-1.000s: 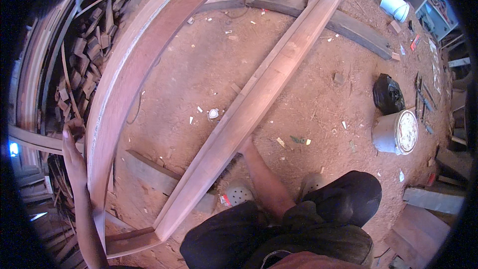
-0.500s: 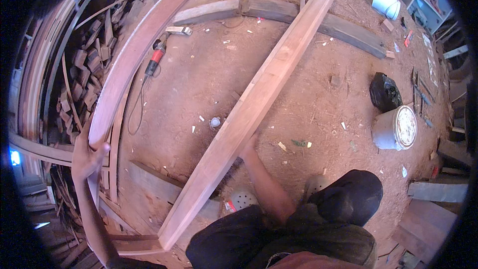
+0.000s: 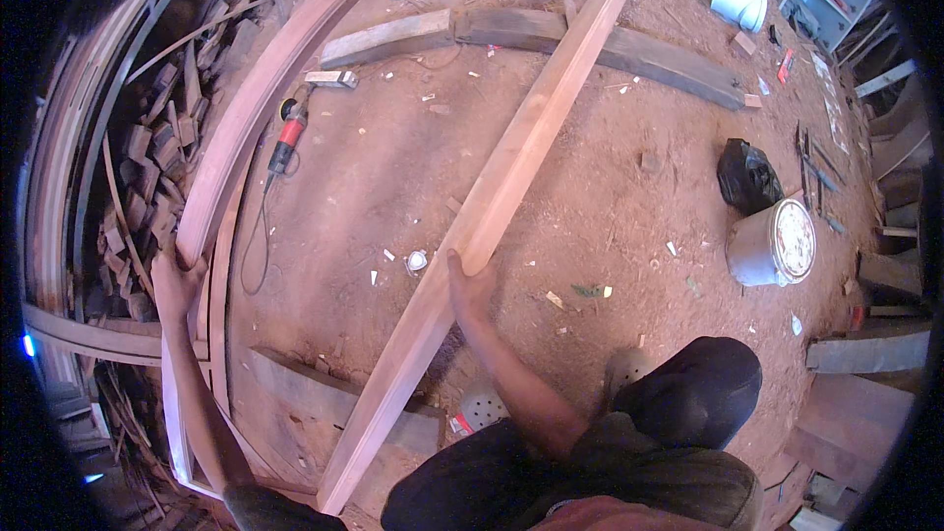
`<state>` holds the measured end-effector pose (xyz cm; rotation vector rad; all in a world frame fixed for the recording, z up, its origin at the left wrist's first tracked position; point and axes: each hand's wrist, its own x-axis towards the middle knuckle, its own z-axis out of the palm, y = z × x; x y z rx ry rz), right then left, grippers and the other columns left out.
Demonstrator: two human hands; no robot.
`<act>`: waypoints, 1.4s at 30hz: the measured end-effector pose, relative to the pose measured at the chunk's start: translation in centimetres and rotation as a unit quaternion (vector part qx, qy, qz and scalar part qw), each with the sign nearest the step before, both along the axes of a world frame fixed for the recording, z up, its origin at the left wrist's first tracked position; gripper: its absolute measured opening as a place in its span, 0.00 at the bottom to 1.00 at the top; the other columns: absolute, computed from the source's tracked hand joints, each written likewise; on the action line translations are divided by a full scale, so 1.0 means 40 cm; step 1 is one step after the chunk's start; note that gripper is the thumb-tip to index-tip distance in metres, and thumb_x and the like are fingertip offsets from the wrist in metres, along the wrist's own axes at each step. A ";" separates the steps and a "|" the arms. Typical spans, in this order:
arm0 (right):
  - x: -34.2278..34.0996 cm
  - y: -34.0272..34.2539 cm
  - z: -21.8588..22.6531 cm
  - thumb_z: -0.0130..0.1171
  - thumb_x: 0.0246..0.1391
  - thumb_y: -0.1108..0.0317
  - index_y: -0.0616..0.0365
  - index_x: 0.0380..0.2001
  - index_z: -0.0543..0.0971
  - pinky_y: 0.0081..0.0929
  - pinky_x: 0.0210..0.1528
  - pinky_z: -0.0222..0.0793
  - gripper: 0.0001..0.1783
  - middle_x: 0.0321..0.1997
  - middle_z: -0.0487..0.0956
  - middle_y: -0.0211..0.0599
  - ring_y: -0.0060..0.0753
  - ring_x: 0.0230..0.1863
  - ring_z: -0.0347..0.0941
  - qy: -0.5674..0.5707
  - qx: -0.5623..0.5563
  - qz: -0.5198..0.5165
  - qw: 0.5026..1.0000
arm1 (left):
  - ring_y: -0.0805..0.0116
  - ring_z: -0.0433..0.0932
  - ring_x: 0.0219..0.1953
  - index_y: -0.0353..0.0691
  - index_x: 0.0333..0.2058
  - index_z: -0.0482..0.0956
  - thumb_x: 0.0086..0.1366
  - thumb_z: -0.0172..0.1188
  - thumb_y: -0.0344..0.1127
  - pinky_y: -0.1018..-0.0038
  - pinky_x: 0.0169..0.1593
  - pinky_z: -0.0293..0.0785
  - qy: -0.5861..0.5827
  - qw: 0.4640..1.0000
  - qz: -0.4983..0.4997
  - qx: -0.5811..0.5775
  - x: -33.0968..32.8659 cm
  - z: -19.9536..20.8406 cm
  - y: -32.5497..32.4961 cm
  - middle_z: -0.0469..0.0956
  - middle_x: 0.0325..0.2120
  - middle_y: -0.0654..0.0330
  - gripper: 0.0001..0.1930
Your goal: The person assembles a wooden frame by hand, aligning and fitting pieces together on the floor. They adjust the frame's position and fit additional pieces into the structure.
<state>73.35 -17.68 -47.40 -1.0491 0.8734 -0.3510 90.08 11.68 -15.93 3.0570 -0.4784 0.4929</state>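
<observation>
A large reddish-brown wooden frame (image 3: 536,128) stretches from near my lap to the far side, its two long beams spread apart. On the left beam, my left hand (image 3: 177,285) is closed around the wood, with part of its fingers hidden. My right hand (image 3: 473,285) grips the right beam about midway, thumb against the near side of the wood and the other fingers hidden beneath. Between the beams, close to the left one, lies a red and black angle grinder (image 3: 287,138) with its cord trailing on the ground.
Old timber beams (image 3: 669,61) lie across the dirt floor under the frame's far part. A lidded white bucket (image 3: 757,248) stands at right beside a black plastic bag (image 3: 747,177). Offcuts (image 3: 143,177) are heaped at left. Another bucket (image 3: 737,2) lies tipped near the shelves.
My right hand has come up from beneath the right beam, and its thumb now shows against the wood. My left hand has closed more around the left beam. The view has shifted slightly.
</observation>
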 end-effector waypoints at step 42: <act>0.081 0.061 -0.049 0.35 0.62 0.31 0.62 0.68 0.54 0.44 0.67 0.54 0.47 0.65 0.62 0.52 0.47 0.65 0.58 -0.188 0.174 0.019 0.966 | 0.47 0.80 0.47 0.33 0.47 0.79 0.44 0.68 0.68 0.58 0.51 0.75 0.069 0.994 0.086 0.007 0.374 -0.370 0.225 0.80 0.45 0.41 0.43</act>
